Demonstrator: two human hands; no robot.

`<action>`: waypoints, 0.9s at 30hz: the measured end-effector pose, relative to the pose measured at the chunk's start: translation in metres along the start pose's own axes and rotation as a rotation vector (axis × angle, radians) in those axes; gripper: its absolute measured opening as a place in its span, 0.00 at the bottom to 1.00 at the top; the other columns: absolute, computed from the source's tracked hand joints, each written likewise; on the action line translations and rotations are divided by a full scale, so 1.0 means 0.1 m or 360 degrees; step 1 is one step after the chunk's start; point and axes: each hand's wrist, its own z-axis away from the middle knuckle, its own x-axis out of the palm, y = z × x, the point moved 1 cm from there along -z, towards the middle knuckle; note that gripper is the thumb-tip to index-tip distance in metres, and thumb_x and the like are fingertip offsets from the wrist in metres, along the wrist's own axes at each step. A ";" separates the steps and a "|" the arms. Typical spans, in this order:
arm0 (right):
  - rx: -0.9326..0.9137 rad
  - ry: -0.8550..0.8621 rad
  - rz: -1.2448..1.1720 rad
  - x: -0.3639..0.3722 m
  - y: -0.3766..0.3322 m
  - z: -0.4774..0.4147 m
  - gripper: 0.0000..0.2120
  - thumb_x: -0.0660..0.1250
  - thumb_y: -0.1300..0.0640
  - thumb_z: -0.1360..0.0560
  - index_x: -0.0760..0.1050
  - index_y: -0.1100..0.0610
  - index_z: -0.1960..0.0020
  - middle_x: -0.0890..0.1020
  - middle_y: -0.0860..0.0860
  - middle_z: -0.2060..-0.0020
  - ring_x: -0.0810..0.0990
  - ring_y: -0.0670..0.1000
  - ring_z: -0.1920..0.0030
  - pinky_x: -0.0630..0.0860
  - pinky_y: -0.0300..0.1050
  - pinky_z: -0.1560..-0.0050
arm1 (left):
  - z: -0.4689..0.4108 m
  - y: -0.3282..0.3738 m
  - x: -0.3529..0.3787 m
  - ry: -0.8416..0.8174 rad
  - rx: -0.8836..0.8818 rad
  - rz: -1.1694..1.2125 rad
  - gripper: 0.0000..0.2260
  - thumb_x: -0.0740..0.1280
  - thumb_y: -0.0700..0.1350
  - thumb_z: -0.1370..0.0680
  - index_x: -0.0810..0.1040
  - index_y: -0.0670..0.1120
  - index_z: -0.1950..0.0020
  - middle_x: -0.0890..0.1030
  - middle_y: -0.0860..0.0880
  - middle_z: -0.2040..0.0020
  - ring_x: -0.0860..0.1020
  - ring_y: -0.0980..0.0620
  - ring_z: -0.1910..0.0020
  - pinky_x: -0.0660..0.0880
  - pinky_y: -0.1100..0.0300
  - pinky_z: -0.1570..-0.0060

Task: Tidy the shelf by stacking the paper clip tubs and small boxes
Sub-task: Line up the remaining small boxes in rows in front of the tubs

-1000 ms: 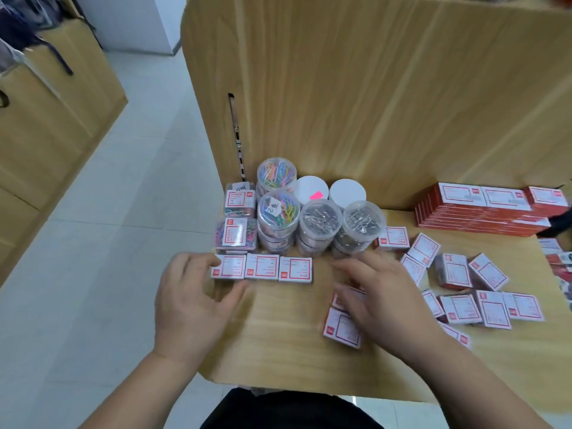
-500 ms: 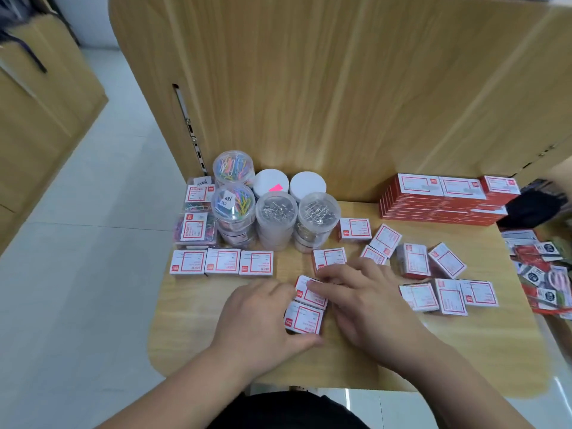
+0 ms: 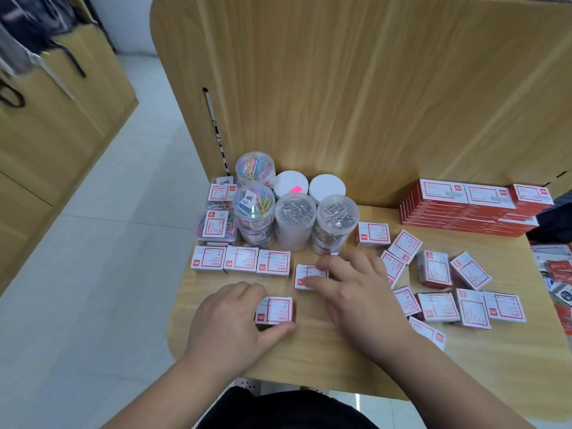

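The left hand (image 3: 230, 323) has its grip clenched on a small box (image 3: 275, 309) near the tabletop's (image 3: 309, 351) front edge, thumb and fingers on opposite sides. The right hand (image 3: 356, 292) rests fingertips on a second box (image 3: 305, 275), not grasping. These cardboard boxes look light and stiff; take them by their short sides.
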 end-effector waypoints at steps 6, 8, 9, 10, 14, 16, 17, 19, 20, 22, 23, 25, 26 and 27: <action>0.0113 0.0086 0.0011 0.06 -0.08 -0.19 0.11 0.71 0.55 0.30 0.79 0.44 0.48 0.76 0.47 0.54 0.74 0.56 0.53 0.66 0.51 0.55 | 0.06 -0.25 -0.06 0.0046 0.0013 -0.0013 0.25 0.70 0.71 0.38 0.79 0.51 0.57 0.78 0.55 0.63 0.79 0.51 0.64 0.77 0.55 0.67; 0.0122 0.0125 0.0012 0.08 -0.09 -0.21 0.12 0.71 0.55 0.30 0.80 0.45 0.48 0.77 0.47 0.55 0.74 0.57 0.54 0.66 0.51 0.56 | 0.09 -0.34 -0.07 0.0013 0.0089 0.0056 0.23 0.71 0.68 0.37 0.77 0.54 0.52 0.78 0.56 0.60 0.79 0.51 0.62 0.77 0.55 0.67; 0.0116 0.0140 0.0009 0.09 -0.10 -0.21 0.12 0.70 0.55 0.30 0.80 0.45 0.48 0.77 0.46 0.55 0.74 0.57 0.54 0.66 0.51 0.56 | 0.09 -0.37 -0.08 -0.0007 0.0121 0.0092 0.21 0.70 0.66 0.36 0.75 0.55 0.51 0.77 0.56 0.57 0.79 0.52 0.61 0.77 0.56 0.67; 0.0107 0.0152 0.0002 0.11 -0.10 -0.21 0.12 0.70 0.56 0.30 0.80 0.45 0.48 0.78 0.46 0.55 0.74 0.57 0.55 0.65 0.51 0.56 | 0.10 -0.40 -0.10 -0.0026 0.0142 0.0129 0.19 0.69 0.64 0.34 0.75 0.55 0.49 0.77 0.57 0.55 0.79 0.53 0.60 0.77 0.58 0.66; 0.0132 0.0234 -0.0049 0.11 -0.15 -0.21 0.11 0.74 0.57 0.31 0.81 0.47 0.50 0.79 0.46 0.55 0.76 0.57 0.55 0.67 0.51 0.57 | 0.08 -0.46 -0.12 -0.0110 0.0180 0.0288 0.17 0.68 0.60 0.31 0.73 0.58 0.45 0.78 0.59 0.51 0.80 0.56 0.55 0.78 0.60 0.62; 0.0145 0.0303 -0.0105 0.09 -0.20 -0.22 0.08 0.73 0.56 0.30 0.81 0.49 0.51 0.79 0.47 0.55 0.76 0.57 0.56 0.67 0.51 0.57 | 0.05 -0.51 -0.17 -0.0109 0.0182 0.0367 0.17 0.69 0.60 0.31 0.73 0.59 0.44 0.79 0.60 0.50 0.79 0.58 0.53 0.78 0.60 0.58; 0.0142 0.0330 -0.0123 0.08 -0.23 -0.21 0.08 0.72 0.55 0.29 0.81 0.49 0.51 0.79 0.48 0.55 0.76 0.57 0.56 0.67 0.51 0.58 | 0.03 -0.54 -0.21 -0.0075 0.0179 0.0409 0.17 0.69 0.60 0.31 0.74 0.59 0.44 0.79 0.61 0.49 0.78 0.59 0.51 0.77 0.62 0.55; 0.0154 0.0349 -0.0151 0.06 -0.28 -0.20 0.07 0.72 0.54 0.30 0.81 0.50 0.51 0.79 0.48 0.56 0.76 0.56 0.56 0.67 0.51 0.58 | -0.03 -0.64 -0.33 0.0041 0.0138 0.0491 0.17 0.71 0.58 0.30 0.76 0.58 0.44 0.78 0.62 0.48 0.77 0.65 0.49 0.72 0.70 0.50; 0.0181 0.0348 -0.0161 0.06 -0.29 -0.18 0.07 0.71 0.53 0.30 0.81 0.50 0.51 0.79 0.48 0.56 0.76 0.56 0.56 0.68 0.51 0.58 | -0.06 -0.71 -0.40 0.0100 0.0085 0.0513 0.16 0.72 0.57 0.30 0.77 0.57 0.44 0.78 0.63 0.48 0.75 0.68 0.50 0.70 0.74 0.50; 0.0275 0.0344 -0.0168 0.06 -0.26 -0.13 0.08 0.71 0.52 0.31 0.81 0.50 0.52 0.79 0.48 0.56 0.76 0.57 0.56 0.69 0.52 0.57 | -0.12 -0.88 -0.52 0.0180 -0.0043 0.0518 0.16 0.73 0.56 0.32 0.78 0.57 0.45 0.76 0.64 0.49 0.74 0.70 0.56 0.68 0.75 0.55; 0.0334 0.0348 -0.0162 0.06 -0.23 -0.10 0.09 0.71 0.51 0.32 0.81 0.50 0.52 0.79 0.48 0.55 0.76 0.58 0.55 0.69 0.52 0.56 | -0.16 -0.96 -0.55 0.0191 -0.0087 0.0504 0.16 0.73 0.56 0.32 0.77 0.58 0.45 0.76 0.65 0.50 0.74 0.67 0.59 0.68 0.74 0.58; 0.0462 0.0373 -0.0126 0.03 -0.15 -0.04 0.10 0.72 0.50 0.33 0.82 0.50 0.53 0.80 0.49 0.54 0.77 0.59 0.52 0.69 0.53 0.54 | -0.20 -1.08 -0.57 0.0160 -0.0123 0.0448 0.16 0.71 0.59 0.31 0.77 0.59 0.44 0.75 0.65 0.50 0.74 0.58 0.63 0.69 0.69 0.63; 0.0527 0.0380 -0.0093 0.01 -0.11 -0.01 0.11 0.73 0.49 0.35 0.82 0.50 0.53 0.80 0.49 0.53 0.77 0.60 0.51 0.69 0.53 0.53 | -0.21 -1.12 -0.55 0.0148 -0.0128 0.0420 0.16 0.71 0.58 0.31 0.77 0.58 0.44 0.75 0.65 0.51 0.73 0.56 0.63 0.70 0.67 0.65; 0.0585 0.0372 -0.0053 0.00 -0.08 0.02 0.12 0.73 0.49 0.36 0.82 0.50 0.53 0.80 0.50 0.52 0.77 0.60 0.50 0.68 0.53 0.52 | -0.23 -1.16 -0.53 0.0143 -0.0131 0.0406 0.16 0.72 0.57 0.30 0.79 0.57 0.44 0.76 0.64 0.51 0.73 0.55 0.64 0.71 0.66 0.65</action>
